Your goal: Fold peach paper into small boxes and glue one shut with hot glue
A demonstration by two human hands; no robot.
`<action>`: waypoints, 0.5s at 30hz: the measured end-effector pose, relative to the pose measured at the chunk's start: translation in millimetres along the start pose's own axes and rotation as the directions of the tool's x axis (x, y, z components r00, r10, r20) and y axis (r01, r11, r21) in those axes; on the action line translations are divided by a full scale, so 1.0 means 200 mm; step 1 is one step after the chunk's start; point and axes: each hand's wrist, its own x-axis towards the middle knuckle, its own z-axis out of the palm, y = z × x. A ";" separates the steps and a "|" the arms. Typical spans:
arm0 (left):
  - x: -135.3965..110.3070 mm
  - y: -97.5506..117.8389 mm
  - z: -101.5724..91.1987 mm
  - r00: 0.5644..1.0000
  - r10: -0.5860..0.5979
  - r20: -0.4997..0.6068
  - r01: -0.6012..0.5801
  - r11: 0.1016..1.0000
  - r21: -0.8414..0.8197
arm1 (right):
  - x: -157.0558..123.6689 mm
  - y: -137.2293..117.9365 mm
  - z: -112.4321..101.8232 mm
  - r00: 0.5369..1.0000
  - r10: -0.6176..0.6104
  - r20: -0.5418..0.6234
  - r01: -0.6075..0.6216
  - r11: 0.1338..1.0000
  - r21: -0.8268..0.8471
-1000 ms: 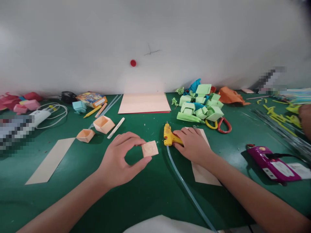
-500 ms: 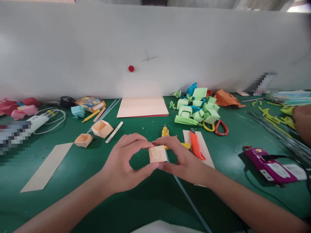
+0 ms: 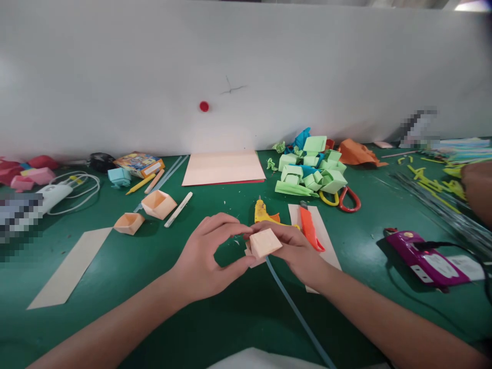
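A small peach paper box [image 3: 265, 243] is held in front of me, its flat side tilted up to the right. My right hand [image 3: 298, 250] grips it from the right, its fingers partly hidden behind it. My left hand [image 3: 207, 261] is curved, with index finger and thumb tips at the box's left edge. Just behind the hands lies a yellow glue gun [image 3: 262, 211]. A long translucent strip [image 3: 294, 306] runs from under the box towards me. Two open peach paper boxes, a larger one [image 3: 159, 205] and a smaller one [image 3: 129, 223], stand to the left.
An orange cutter [image 3: 310, 228] lies on a paper strip [image 3: 329, 243] at right. Behind are green folded papers [image 3: 315, 169] and scissors [image 3: 349, 200]. A purple device [image 3: 425, 261] with a cable sits far right. Peach sheets [image 3: 223, 169] lie by the wall; another paper strip [image 3: 71, 269] is left.
The paper box has been turned and shifted slightly right, so a different side faces up. My left hand has moved a little to the right with it.
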 end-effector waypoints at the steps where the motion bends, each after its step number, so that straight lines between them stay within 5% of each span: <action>1: 0.00 -0.01 -0.01 1.000 -0.009 0.010 0.009 1.000 0.004 | 0.00 0.00 0.00 1.000 0.009 -0.022 -0.008 0.999 0.033; 5: 0.02 -0.10 -0.08 1.000 -0.024 0.008 0.023 0.997 0.079 | -0.01 0.02 -0.03 0.995 0.062 -0.072 -0.053 0.990 0.128; 11: 0.12 -0.21 -0.31 0.963 -0.096 -0.253 0.151 0.966 0.208 | -0.01 0.04 -0.09 0.988 0.082 -0.128 -0.077 0.996 0.042; 15: -0.07 -0.29 -0.29 0.910 -0.027 -0.414 0.129 0.967 0.220 | -0.01 0.06 -0.12 0.983 0.049 -0.179 -0.046 0.999 0.022</action>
